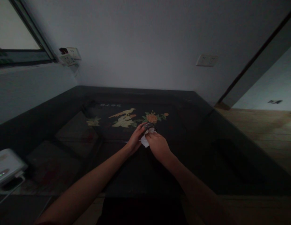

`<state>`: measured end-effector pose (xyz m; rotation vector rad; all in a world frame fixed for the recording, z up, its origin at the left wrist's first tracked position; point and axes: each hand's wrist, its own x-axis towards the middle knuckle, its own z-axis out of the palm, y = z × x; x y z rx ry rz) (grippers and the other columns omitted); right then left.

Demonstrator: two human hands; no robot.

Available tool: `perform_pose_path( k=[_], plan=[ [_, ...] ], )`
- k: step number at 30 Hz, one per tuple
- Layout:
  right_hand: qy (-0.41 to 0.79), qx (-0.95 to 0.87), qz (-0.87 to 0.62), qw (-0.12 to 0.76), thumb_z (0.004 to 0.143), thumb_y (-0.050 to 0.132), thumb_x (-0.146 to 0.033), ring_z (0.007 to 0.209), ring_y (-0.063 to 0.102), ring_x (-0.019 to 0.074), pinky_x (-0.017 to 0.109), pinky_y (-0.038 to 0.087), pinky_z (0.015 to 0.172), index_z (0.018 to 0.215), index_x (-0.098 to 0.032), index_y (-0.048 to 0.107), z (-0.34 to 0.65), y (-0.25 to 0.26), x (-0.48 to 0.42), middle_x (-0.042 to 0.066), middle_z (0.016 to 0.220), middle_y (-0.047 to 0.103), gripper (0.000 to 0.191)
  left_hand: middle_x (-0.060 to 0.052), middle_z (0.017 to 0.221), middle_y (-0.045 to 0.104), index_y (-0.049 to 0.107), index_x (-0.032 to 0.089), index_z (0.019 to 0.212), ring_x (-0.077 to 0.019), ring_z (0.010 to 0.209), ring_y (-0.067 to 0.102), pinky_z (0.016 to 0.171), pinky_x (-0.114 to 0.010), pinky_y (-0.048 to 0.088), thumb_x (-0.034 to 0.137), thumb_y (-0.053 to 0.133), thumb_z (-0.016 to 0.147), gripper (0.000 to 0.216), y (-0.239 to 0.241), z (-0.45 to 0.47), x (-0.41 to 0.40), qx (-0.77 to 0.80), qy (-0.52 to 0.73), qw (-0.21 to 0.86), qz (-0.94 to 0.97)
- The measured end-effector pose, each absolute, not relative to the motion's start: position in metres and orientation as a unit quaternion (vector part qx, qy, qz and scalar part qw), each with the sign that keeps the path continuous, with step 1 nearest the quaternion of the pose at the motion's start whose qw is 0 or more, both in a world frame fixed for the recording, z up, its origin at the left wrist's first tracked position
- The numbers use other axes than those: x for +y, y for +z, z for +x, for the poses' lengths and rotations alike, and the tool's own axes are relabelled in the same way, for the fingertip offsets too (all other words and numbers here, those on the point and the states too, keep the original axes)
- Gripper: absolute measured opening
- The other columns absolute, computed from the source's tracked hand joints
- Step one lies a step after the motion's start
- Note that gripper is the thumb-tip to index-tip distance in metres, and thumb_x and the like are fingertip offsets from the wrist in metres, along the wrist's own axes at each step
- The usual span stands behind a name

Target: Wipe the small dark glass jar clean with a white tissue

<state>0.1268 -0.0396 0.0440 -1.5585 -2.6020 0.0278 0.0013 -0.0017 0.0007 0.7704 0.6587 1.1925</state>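
My left hand (136, 137) is wrapped around the side of a small, dark, shiny round object (149, 125), whose exact kind I cannot make out. A crumpled white tissue (144, 142) is pinched in my right hand (158, 144), whose fingers press it against the near side of the dark object. Part of the tissue hangs down between the two hands. Both hands are close together above the dark glossy table (145, 175), just in front of its painted bird and flower picture (126, 120). My fingers hide much of the dark object.
A white device (8, 164) with a small green light and a cable (9, 195) sits at the table's left edge. The table's back edge meets a wall with a socket plate (207, 60); more sockets (73, 53) are at the left corner. Wooden floor (258, 125) shows on the right.
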Motion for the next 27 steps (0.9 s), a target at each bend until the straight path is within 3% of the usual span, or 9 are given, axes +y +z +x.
perform_pose_path(
  k=[6, 9, 13, 16, 20, 23, 27],
  plan=[
    [0.136, -0.814, -0.542, 0.159, 0.085, 0.038, -0.001, 0.106, 0.064, 0.0225, 0.031, 0.044, 0.094, 0.109, -0.012, 0.066, 0.126, 0.039, -0.041, 0.014, 0.111, 0.071, 0.039, -0.007, 0.115, 0.066, 0.06, 0.021, 0.116, -0.0203, 0.101, 0.061, 0.086, -0.029, 0.047, 0.035, 0.072, 0.076, 0.044, -0.001, 0.0, 0.0, 0.294, 0.54, 0.712, 0.339],
    [0.278, -0.746, -0.524, 0.302, 0.079, 0.044, -0.002, 0.101, 0.066, 0.0221, 0.031, 0.046, 0.09, 0.11, -0.014, 0.066, 0.124, 0.029, -0.036, 0.011, 0.109, 0.072, 0.04, -0.006, 0.116, 0.065, 0.059, 0.023, 0.118, -0.02, 0.102, 0.061, 0.084, -0.029, 0.048, 0.037, 0.07, 0.078, 0.043, -0.002, -0.001, 0.0, 0.289, 0.537, 0.715, 0.341],
    [0.518, -0.521, -0.444, 0.512, 0.075, 0.053, -0.017, 0.087, 0.068, 0.0225, 0.035, 0.049, 0.084, 0.096, -0.016, 0.068, 0.119, 0.012, -0.025, 0.006, 0.09, 0.074, 0.026, -0.004, 0.118, 0.063, 0.06, 0.025, 0.118, -0.0178, 0.1, 0.06, 0.082, -0.027, 0.048, 0.035, 0.07, 0.078, 0.042, -0.003, -0.001, 0.0, 0.281, 0.539, 0.715, 0.346],
    [0.597, -0.39, -0.368, 0.596, 0.067, 0.06, -0.022, 0.088, 0.067, 0.0225, 0.036, 0.049, 0.087, 0.093, -0.018, 0.068, 0.114, 0.005, -0.021, 0.005, 0.087, 0.073, 0.027, -0.004, 0.116, 0.064, 0.061, 0.023, 0.116, -0.0171, 0.1, 0.059, 0.084, -0.026, 0.047, 0.035, 0.07, 0.079, 0.04, -0.004, 0.001, 0.001, 0.263, 0.55, 0.715, 0.342],
    [0.55, -0.455, -0.401, 0.575, 0.07, 0.06, -0.022, 0.091, 0.066, 0.0232, 0.036, 0.048, 0.09, 0.095, -0.018, 0.068, 0.115, 0.007, -0.024, 0.004, 0.087, 0.073, 0.027, -0.004, 0.116, 0.064, 0.061, 0.023, 0.116, -0.017, 0.1, 0.059, 0.085, -0.026, 0.047, 0.034, 0.069, 0.081, 0.038, -0.007, 0.001, 0.003, 0.257, 0.558, 0.715, 0.334],
    [0.446, -0.606, -0.448, 0.483, 0.077, 0.052, -0.018, 0.09, 0.066, 0.023, 0.035, 0.048, 0.087, 0.097, -0.016, 0.068, 0.12, 0.013, -0.029, 0.005, 0.09, 0.072, 0.026, -0.003, 0.118, 0.064, 0.06, 0.025, 0.117, -0.0172, 0.101, 0.06, 0.085, -0.027, 0.048, 0.033, 0.068, 0.081, 0.037, -0.01, -0.001, 0.005, 0.259, 0.556, 0.717, 0.332],
    [0.324, -0.745, -0.465, 0.352, 0.081, 0.041, -0.006, 0.099, 0.065, 0.0213, 0.03, 0.046, 0.09, 0.113, -0.014, 0.063, 0.125, 0.023, -0.034, 0.009, 0.106, 0.071, 0.039, -0.004, 0.116, 0.065, 0.059, 0.025, 0.119, -0.0188, 0.101, 0.061, 0.086, -0.03, 0.048, 0.035, 0.067, 0.082, 0.04, -0.009, -0.002, 0.005, 0.275, 0.548, 0.72, 0.326]
  ],
)
